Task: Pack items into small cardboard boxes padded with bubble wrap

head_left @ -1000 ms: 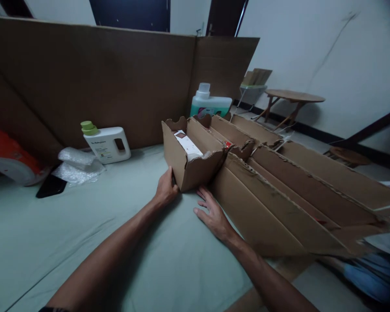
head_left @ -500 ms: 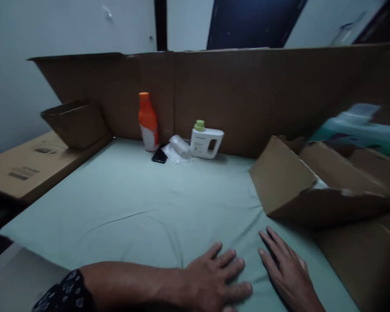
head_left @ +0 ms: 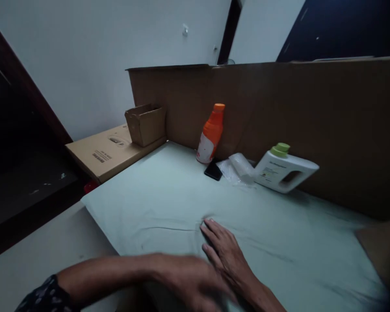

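A pale green cloth point(head_left: 143, 195) with several creases covers the table. My right hand point(head_left: 225, 251) lies flat on it, fingers stretched out beside a long wrinkle, holding nothing. Close by, at the bottom of the view, is my left hand point(head_left: 195, 279). Its fingers point right and are smeared by motion, so their pose is unclear. The two hands overlap in the view; whether they touch I cannot tell.
Along the back cardboard wall point(head_left: 279, 104) stand an orange bottle point(head_left: 211, 132) and a white jug with a green cap point(head_left: 276, 169). A black phone point(head_left: 213, 170) and clear plastic wrap point(head_left: 238, 168) lie between them. A small open box point(head_left: 147, 125) rests on a flat carton point(head_left: 100, 151) at left.
The view has swung left, so the large box at right is mostly out of frame. My right hand has moved left over the cloth, closer to my left hand, which is now blurred.
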